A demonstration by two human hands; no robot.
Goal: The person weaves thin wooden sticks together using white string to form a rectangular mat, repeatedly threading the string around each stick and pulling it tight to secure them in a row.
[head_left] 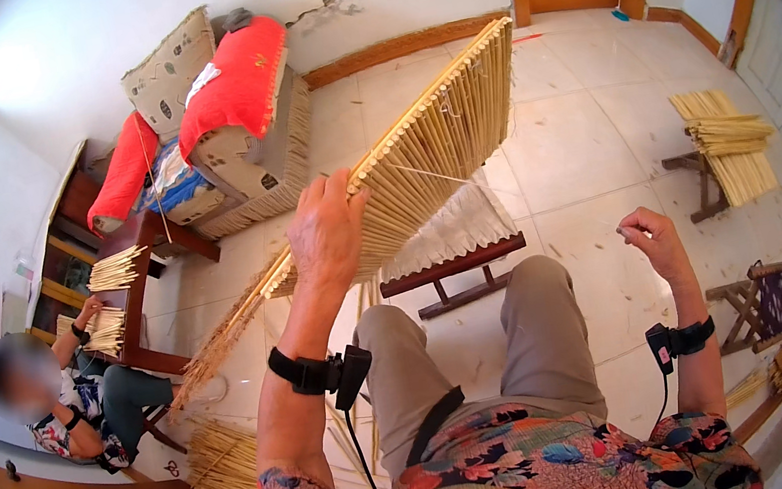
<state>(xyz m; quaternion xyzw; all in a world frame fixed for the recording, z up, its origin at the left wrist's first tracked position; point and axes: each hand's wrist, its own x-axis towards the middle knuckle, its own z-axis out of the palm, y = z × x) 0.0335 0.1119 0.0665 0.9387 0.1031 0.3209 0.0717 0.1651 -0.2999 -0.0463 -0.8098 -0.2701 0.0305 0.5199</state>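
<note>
A panel of straw-coloured plant stalks [425,133], laid side by side and joined along the top edge, hangs tilted in front of me. My left hand [323,229] is wrapped round its upper edge near the lower left end, where long loose fibres trail down to the left. A thin pale thread [429,176] crosses the face of the panel. Off to the right, apart from the panel, my right hand [650,241] is raised with thumb and fingertips pinched; whatever they hold is too small to tell. Below the panel stands a low cloth-topped stool [455,265] before my knees.
Another person [81,402] sits at far left, one hand at stalk bundles on a dark table [133,313]. More stalks [725,144] lie on a folding stool at right, beyond a second stool [759,306]. Stalks [222,467] lie on the floor. A sofa [246,155] stands behind.
</note>
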